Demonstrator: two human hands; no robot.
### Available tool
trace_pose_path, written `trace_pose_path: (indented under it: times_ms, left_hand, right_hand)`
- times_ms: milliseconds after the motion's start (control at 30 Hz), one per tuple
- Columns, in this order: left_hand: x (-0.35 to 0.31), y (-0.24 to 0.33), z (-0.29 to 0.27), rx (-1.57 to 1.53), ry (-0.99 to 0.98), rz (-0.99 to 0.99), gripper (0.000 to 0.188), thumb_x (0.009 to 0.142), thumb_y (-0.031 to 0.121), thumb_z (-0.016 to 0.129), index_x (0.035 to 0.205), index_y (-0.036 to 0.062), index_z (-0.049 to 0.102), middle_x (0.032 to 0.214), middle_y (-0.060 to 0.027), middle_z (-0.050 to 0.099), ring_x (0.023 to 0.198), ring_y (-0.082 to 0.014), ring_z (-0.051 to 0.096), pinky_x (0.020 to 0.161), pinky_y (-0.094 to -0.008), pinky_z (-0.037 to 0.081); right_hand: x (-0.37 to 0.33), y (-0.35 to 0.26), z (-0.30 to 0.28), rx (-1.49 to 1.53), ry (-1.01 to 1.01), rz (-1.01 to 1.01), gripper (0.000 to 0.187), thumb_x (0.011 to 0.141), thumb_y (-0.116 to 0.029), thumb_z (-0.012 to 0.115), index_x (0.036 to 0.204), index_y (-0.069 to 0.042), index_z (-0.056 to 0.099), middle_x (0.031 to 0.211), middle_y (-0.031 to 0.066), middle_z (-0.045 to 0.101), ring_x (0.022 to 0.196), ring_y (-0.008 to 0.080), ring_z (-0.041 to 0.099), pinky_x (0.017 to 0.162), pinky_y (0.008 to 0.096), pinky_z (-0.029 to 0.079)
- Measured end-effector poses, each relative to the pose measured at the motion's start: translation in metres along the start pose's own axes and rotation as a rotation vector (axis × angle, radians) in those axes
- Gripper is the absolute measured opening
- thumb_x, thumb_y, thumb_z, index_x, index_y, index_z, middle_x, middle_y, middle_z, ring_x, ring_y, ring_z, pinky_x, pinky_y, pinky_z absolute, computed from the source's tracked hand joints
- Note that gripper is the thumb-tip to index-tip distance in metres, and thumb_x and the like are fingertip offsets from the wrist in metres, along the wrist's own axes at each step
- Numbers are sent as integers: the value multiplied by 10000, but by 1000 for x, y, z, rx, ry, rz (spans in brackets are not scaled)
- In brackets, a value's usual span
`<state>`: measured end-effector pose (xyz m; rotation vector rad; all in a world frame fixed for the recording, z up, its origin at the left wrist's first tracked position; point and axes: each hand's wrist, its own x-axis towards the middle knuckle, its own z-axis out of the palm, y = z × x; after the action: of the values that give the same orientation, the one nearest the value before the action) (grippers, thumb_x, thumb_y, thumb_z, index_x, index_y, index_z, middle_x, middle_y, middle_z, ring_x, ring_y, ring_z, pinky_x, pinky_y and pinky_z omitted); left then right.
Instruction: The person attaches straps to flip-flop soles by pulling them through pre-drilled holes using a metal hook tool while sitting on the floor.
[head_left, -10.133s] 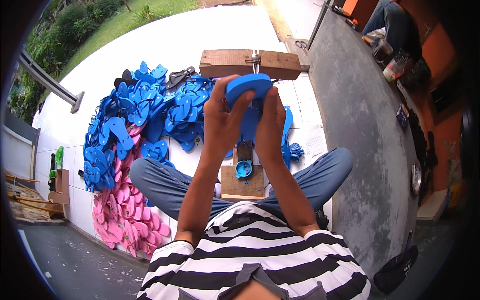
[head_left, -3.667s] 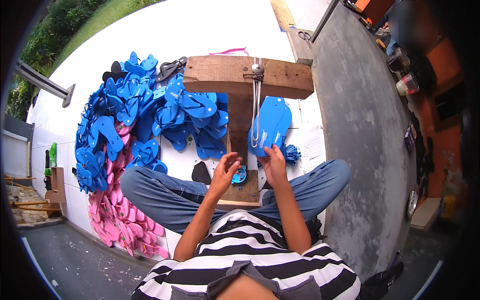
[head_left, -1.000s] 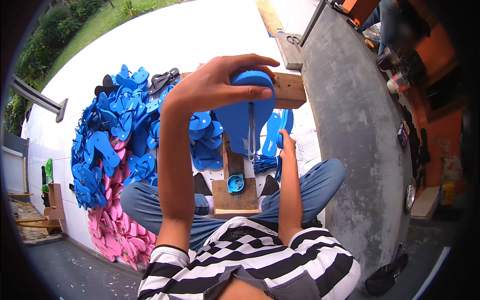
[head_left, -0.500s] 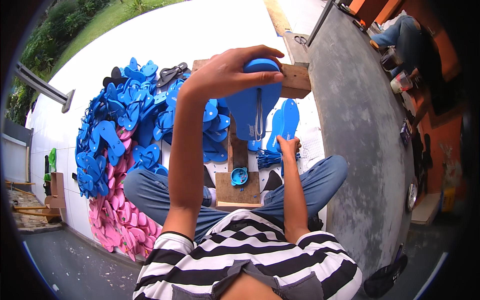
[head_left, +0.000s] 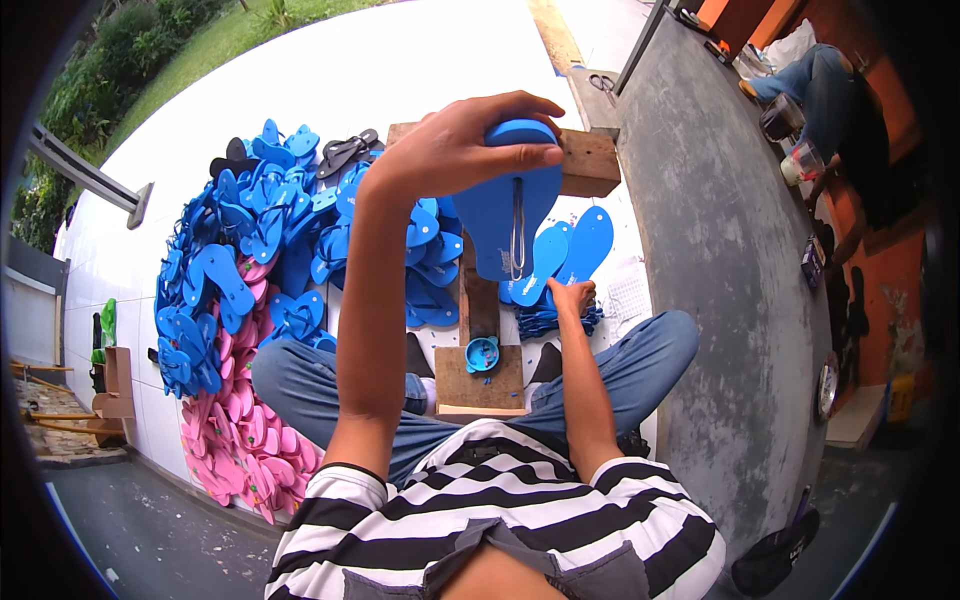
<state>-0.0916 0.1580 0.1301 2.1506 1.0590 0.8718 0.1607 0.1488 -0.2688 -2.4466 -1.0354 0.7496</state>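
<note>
My left hand (head_left: 475, 140) is closed around the top end of a blue flip-flop sole (head_left: 490, 215), held upright against a wooden beam (head_left: 590, 163). A long, thin metal loop (head_left: 518, 235) lies along the face of that sole; where it is fixed cannot be made out. Lower and to the right, my right hand (head_left: 572, 297) grips the near ends of blue soles (head_left: 590, 245) that spread apart like a fan. Under that hand lies a bundle of blue straps (head_left: 560, 322). Between my legs, a small blue cup (head_left: 482, 353) with bits in it sits on a wooden board (head_left: 455, 378).
At left, a large heap of blue flip-flops (head_left: 220, 285) adjoins a pile of pink ones (head_left: 245, 430). Dark flip-flops (head_left: 347, 152) lie behind. A grey concrete ledge (head_left: 720, 290) runs along my right. Scissors (head_left: 601, 83) rest far off; another person (head_left: 825, 95) sits at far right.
The soles in my right hand have fanned apart, one tilting right and another left. My left hand keeps its grip on the upright sole.
</note>
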Motion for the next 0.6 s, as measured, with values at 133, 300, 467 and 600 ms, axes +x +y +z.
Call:
trace_pose_path:
  times_ms: [133, 300, 467, 600]
  left_hand:
    - [0, 5, 1, -104, 27, 11, 623, 854, 516, 672, 1276, 65, 588, 1279, -132, 609, 1210, -250, 565, 1035, -419, 430]
    - [-43, 14, 17, -235, 714, 335, 637, 876, 568, 627, 1191, 20, 549, 1024, -160, 603, 987, -238, 564, 851, -373, 443]
    - [-132, 38, 81, -66, 665, 461, 684, 632, 435, 907, 1086, 35, 590, 868, -128, 619, 636, -183, 558, 545, -277, 421]
    - [-141, 54, 89, -20, 424, 158, 555, 651, 168, 868, 1133, 59, 615, 964, -103, 654, 704, -214, 609, 591, -306, 499]
  right_hand:
    - [-8, -6, -16, 740, 87, -203, 905, 669, -266, 857, 1287, 81, 293, 1269, 250, 409, 1208, 349, 452, 1031, 455, 387]
    - [-131, -55, -132, 865, 77, -576, 850, 739, -183, 845, 1344, 1, 278, 1259, 188, 407, 1195, 278, 433, 1023, 391, 392]
    - [-187, -20, -157, 703, -35, -1000, 782, 656, -94, 875, 1243, -34, 361, 1161, 151, 432, 1086, 275, 447, 903, 416, 424]
    - [-188, -21, -160, 571, -69, -1263, 636, 652, -117, 837, 1130, -54, 422, 1062, 147, 473, 957, 286, 492, 851, 405, 427]
